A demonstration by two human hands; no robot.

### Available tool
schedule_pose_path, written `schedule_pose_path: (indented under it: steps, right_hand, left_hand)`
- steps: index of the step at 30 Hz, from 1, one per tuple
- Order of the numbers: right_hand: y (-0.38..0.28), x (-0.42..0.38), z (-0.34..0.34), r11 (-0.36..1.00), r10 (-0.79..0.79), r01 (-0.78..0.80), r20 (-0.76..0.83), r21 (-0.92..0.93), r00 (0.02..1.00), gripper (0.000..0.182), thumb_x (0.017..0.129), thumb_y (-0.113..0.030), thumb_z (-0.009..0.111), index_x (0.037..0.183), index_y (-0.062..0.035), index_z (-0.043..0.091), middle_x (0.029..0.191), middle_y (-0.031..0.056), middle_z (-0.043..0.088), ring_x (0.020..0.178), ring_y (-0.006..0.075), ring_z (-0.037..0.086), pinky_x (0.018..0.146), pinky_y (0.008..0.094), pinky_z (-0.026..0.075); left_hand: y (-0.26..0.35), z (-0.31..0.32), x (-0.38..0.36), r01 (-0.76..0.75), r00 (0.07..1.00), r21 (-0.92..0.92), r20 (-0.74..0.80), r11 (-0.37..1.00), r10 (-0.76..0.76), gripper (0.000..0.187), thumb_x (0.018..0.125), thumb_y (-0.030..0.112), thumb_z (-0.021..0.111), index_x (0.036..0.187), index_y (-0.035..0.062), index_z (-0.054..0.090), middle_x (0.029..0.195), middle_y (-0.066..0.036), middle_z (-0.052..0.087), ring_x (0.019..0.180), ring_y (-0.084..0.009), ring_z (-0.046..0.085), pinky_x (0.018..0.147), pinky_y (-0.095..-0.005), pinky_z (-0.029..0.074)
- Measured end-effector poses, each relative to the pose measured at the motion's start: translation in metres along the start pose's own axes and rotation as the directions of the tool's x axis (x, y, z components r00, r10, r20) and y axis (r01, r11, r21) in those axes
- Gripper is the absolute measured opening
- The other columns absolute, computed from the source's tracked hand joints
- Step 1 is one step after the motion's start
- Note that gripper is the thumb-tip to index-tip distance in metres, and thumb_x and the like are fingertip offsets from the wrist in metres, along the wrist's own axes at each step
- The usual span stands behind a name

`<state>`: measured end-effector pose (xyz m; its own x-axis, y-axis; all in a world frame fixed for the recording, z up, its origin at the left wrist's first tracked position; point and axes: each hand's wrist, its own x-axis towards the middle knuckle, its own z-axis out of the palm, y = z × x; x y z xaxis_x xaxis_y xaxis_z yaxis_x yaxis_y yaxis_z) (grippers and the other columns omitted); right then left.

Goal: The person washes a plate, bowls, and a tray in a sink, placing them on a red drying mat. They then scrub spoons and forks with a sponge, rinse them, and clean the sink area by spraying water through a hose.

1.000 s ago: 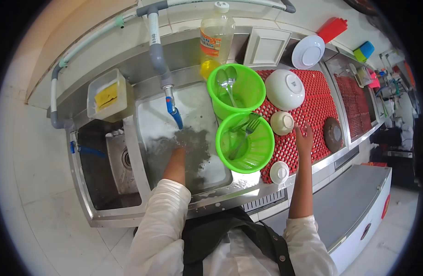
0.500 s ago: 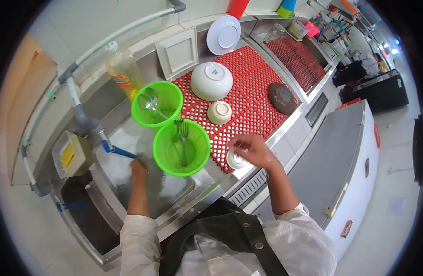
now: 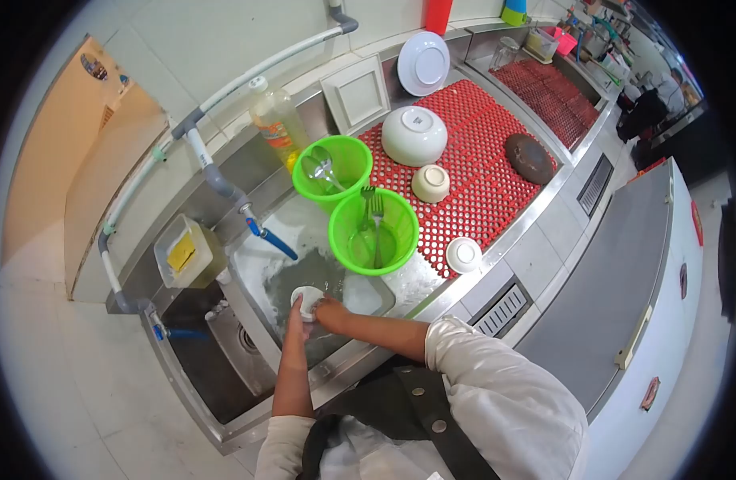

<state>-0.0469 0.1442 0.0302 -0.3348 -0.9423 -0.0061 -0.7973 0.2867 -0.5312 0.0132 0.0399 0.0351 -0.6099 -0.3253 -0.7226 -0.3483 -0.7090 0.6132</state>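
A small white bowl [image 3: 306, 300] is held over the soapy water in the sink [image 3: 264, 264]. My left hand [image 3: 296, 322] grips its near left side with closed fingers. Against the bowl's right side my right hand [image 3: 331, 315] is closed, its fingertips partly hidden. Beyond them stand a green basket [image 3: 374, 260] with forks [image 3: 377, 216] and another green basket [image 3: 336, 152] with spoons [image 3: 320, 166]. A blue-handled tap [image 3: 272, 240] hangs over the water, up and left of the bowl.
On the red mat [image 3: 480, 152] rest an upturned large white bowl [image 3: 414, 136], a cream bowl [image 3: 430, 183], a small white bowl [image 3: 463, 255] and a dark oval object [image 3: 530, 158]. A soap bottle [image 3: 276, 124] and sponge tub [image 3: 184, 254] flank the sink.
My right hand has left the small upturned bowl at the mat's near corner and moved left to the sink. My left hand has lifted a small white bowl from the water. The view has shifted.
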Motion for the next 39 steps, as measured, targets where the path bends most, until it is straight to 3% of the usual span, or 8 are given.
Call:
schedule_pose_path:
  steps: [8, 15, 20, 25, 30, 32, 34, 39]
  right_hand:
    - [0.021, -0.002, -0.013, 0.43, 0.306, -0.352, 0.232, 0.831, 0.923, 0.021, 0.066, -0.019, 0.071, 0.057, -0.0077, 0.055, 0.054, 0.0, 0.052, 0.053, 0.0082, 0.046, 0.051, 0.0241, 0.037]
    - [0.035, -0.007, -0.016, -0.21, 0.27, -0.284, 0.335, 0.935, 0.903, 0.017, 0.077, -0.014, 0.061, 0.063, -0.009, 0.054, 0.063, -0.0015, 0.055, 0.059, 0.0064, 0.048, 0.055, 0.0211, 0.037]
    - [0.046, 0.004, -0.008, -0.233, 0.322, -0.196, 0.266, 0.952, 0.909, 0.012, 0.083, -0.017, 0.054, 0.079, -0.0064, 0.056, 0.074, 0.0028, 0.058, 0.065, 0.0108, 0.053, 0.061, 0.0254, 0.042]
    - [0.068, 0.019, -0.005, -0.44, 0.72, -0.019, 0.365, 0.898, 0.59, 0.028, 0.086, -0.027, 0.046, 0.094, -0.0009, 0.052, 0.087, 0.0127, 0.056, 0.08, 0.0217, 0.054, 0.069, 0.0346, 0.044]
    - [0.06, 0.016, -0.02, 0.056, 0.864, -0.485, 0.201, 0.873, 0.461, 0.031, 0.084, -0.027, 0.047, 0.092, 0.0022, 0.053, 0.092, 0.0205, 0.054, 0.086, 0.0294, 0.055, 0.074, 0.0379, 0.044]
    - [0.069, 0.01, -0.004, 0.811, 0.565, -0.524, -0.116, 0.26, 0.817, 0.041, 0.084, -0.032, 0.044, 0.096, 0.0061, 0.052, 0.087, 0.0239, 0.056, 0.085, 0.0386, 0.053, 0.075, 0.0413, 0.042]
    - [0.068, 0.01, 0.012, 0.818, 0.542, -0.475, -0.157, 0.323, 0.826, 0.038, 0.083, -0.03, 0.045, 0.093, 0.0057, 0.052, 0.084, 0.0245, 0.056, 0.083, 0.0405, 0.053, 0.073, 0.0424, 0.041]
    - [0.061, 0.011, -0.008, 0.526, 0.618, -0.443, 0.032, 0.726, 0.786, 0.028, 0.084, -0.023, 0.045, 0.089, 0.0027, 0.053, 0.078, 0.0155, 0.058, 0.076, 0.0295, 0.056, 0.064, 0.0402, 0.041]
  left_hand:
    - [-0.009, 0.001, -0.015, 0.203, 0.979, -0.182, 0.07, 0.962, -0.194, 0.058, 0.068, 0.059, 0.054, 0.103, 0.0135, 0.046, 0.094, -0.012, 0.053, 0.085, -0.0318, 0.054, 0.076, -0.0559, 0.038]
    - [-0.004, 0.011, -0.015, 0.039, 0.998, -0.099, -0.051, 0.994, -0.045, 0.045, 0.072, 0.049, 0.057, 0.097, 0.0129, 0.05, 0.086, -0.009, 0.056, 0.073, -0.0256, 0.058, 0.058, -0.0442, 0.047]
    - [-0.006, 0.023, -0.008, -0.098, 0.989, -0.201, -0.126, 0.975, 0.073, 0.045, 0.07, 0.039, 0.062, 0.099, 0.0066, 0.05, 0.09, -0.011, 0.056, 0.074, -0.0232, 0.059, 0.06, -0.0413, 0.048]
    - [-0.006, 0.016, -0.008, -0.183, 0.824, 0.431, -0.422, 0.884, 0.377, 0.064, 0.057, 0.042, 0.073, 0.104, 0.0052, 0.049, 0.094, -0.01, 0.056, 0.084, -0.0234, 0.056, 0.066, -0.0371, 0.048]
    - [0.003, 0.029, -0.028, 0.009, 0.88, 0.977, -0.109, 0.213, 0.462, 0.07, 0.044, 0.038, 0.078, 0.1, 0.0047, 0.052, 0.102, -0.015, 0.055, 0.091, -0.0308, 0.055, 0.078, -0.0382, 0.044]
    - [-0.004, 0.038, -0.034, 0.05, 0.911, 0.997, -0.022, -0.056, 0.413, 0.067, 0.046, 0.037, 0.077, 0.1, 0.0049, 0.053, 0.102, -0.013, 0.056, 0.09, -0.0292, 0.055, 0.078, -0.0381, 0.045]
    - [-0.01, 0.036, -0.031, 0.065, 0.952, 0.906, 0.069, -0.419, 0.297, 0.057, 0.051, 0.035, 0.075, 0.096, 0.0072, 0.057, 0.098, -0.009, 0.058, 0.087, -0.0248, 0.058, 0.076, -0.0378, 0.046]
    - [0.015, 0.029, -0.049, 0.017, 0.989, 0.978, 0.014, -0.207, 0.15, 0.049, 0.057, 0.038, 0.072, 0.092, 0.0056, 0.06, 0.09, -0.01, 0.061, 0.079, -0.0241, 0.06, 0.072, -0.0363, 0.047]
